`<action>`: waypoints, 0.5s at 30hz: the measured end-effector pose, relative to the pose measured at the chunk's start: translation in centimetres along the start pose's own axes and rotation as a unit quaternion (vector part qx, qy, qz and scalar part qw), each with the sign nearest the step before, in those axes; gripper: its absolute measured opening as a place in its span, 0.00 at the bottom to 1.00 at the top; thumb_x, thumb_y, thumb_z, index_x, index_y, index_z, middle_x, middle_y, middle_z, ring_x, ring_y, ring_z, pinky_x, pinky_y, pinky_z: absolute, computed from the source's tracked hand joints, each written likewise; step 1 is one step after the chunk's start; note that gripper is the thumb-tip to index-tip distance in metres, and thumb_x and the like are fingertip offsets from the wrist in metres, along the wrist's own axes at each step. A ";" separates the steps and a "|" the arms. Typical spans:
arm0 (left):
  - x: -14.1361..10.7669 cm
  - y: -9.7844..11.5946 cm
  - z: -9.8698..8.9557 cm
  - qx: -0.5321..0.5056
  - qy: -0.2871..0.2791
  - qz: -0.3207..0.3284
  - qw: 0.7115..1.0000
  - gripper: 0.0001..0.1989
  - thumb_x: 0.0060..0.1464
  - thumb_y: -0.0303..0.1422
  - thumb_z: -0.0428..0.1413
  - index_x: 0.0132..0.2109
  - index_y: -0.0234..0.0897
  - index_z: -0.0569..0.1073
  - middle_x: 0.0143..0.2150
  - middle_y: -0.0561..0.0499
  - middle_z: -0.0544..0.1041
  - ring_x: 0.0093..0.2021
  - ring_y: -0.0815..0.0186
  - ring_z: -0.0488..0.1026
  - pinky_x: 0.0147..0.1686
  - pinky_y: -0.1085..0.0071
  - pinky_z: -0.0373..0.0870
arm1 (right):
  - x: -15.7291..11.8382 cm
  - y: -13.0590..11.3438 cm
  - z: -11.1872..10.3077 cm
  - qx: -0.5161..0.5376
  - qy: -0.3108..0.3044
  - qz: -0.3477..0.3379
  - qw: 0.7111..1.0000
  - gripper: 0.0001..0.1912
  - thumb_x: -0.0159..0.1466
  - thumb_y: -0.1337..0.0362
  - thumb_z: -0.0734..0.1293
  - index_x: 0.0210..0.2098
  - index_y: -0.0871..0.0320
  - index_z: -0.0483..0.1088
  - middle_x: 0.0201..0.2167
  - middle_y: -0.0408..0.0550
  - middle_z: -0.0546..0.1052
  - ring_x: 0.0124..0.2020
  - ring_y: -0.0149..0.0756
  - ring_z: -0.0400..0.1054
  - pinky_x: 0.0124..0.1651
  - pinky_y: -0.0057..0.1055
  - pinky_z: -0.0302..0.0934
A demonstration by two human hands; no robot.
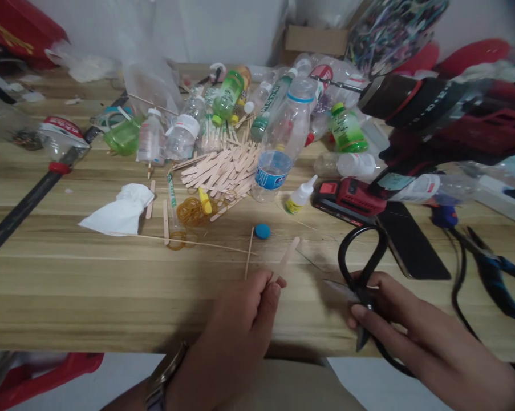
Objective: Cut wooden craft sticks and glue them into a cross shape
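In my left hand (248, 314) a flat wooden craft stick (288, 257) is pinched, its rounded end pointing up and away. A thin wooden stick (249, 254) rises just beyond the knuckles; whether the hand holds it too I cannot tell. My right hand (402, 325) grips black-handled scissors (362, 282) around the pivot, with the blades apart and one loop standing up. A blue bottle cap (263, 231) lies on the table beyond my left hand. Behind it stand a clear plastic bottle (278, 142) with a blue label and a small glue bottle (301, 196).
A red cordless drill (411, 125) stands at the right, beside a dark phone (415, 242) and pliers (492, 268). Craft sticks (227, 171) lie heaped mid-table near rubber bands (191, 212). White tissue (122, 210) and a black tube (30, 197) are at the left.
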State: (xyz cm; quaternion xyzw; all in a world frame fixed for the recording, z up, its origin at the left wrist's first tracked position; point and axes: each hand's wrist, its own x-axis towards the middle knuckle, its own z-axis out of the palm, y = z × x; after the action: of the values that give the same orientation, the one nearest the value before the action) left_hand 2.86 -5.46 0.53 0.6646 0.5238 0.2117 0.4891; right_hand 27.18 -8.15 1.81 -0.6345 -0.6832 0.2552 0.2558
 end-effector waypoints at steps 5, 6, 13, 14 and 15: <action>-0.1 0.5 0.2 0.013 0.002 0.009 1.000 0.16 0.68 0.37 0.40 0.46 0.41 0.71 0.43 0.49 0.80 0.45 0.58 0.77 0.43 0.61 0.69 | -0.8 -2.9 1.6 0.031 -0.057 -0.020 0.998 0.04 0.66 0.59 0.65 0.34 0.49 0.68 0.24 0.38 0.77 0.21 0.32 0.71 0.22 0.24 0.65; -0.1 0.7 0.2 0.018 0.005 0.010 1.000 0.16 0.67 0.37 0.40 0.45 0.41 0.71 0.42 0.48 0.81 0.44 0.58 0.77 0.43 0.61 0.69 | -0.8 -3.2 1.9 0.033 -0.051 -0.018 0.998 0.03 0.66 0.59 0.65 0.36 0.49 0.69 0.26 0.39 0.78 0.23 0.33 0.72 0.24 0.24 0.66; -0.3 1.4 0.0 0.071 0.001 0.018 0.997 0.16 0.68 0.36 0.40 0.37 0.40 0.69 0.33 0.50 0.78 0.34 0.60 0.75 0.33 0.65 0.66 | -1.3 -2.8 4.0 -0.055 0.033 -0.087 0.994 0.05 0.67 0.66 0.62 0.40 0.51 0.68 0.32 0.44 0.78 0.31 0.37 0.75 0.30 0.30 0.69; -0.4 1.4 0.0 0.076 0.000 0.020 0.997 0.17 0.68 0.36 0.39 0.36 0.40 0.69 0.32 0.50 0.78 0.33 0.60 0.74 0.32 0.65 0.66 | -1.4 -2.7 4.1 -0.071 0.038 -0.104 0.991 0.06 0.66 0.67 0.61 0.41 0.51 0.67 0.32 0.45 0.77 0.32 0.38 0.75 0.31 0.30 0.69; -0.4 1.4 0.1 0.080 -0.003 0.021 0.997 0.17 0.68 0.36 0.39 0.35 0.40 0.69 0.32 0.50 0.77 0.32 0.60 0.74 0.32 0.65 0.66 | -1.4 -2.6 4.2 -0.088 0.041 -0.120 0.988 0.09 0.66 0.69 0.61 0.43 0.51 0.67 0.32 0.45 0.77 0.32 0.38 0.75 0.31 0.31 0.69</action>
State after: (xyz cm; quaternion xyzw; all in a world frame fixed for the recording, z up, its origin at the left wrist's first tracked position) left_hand 3.46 -5.81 1.78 0.7132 0.5237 0.1775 0.4308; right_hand 22.51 -9.78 0.38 -0.5781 -0.7631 0.1349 0.2554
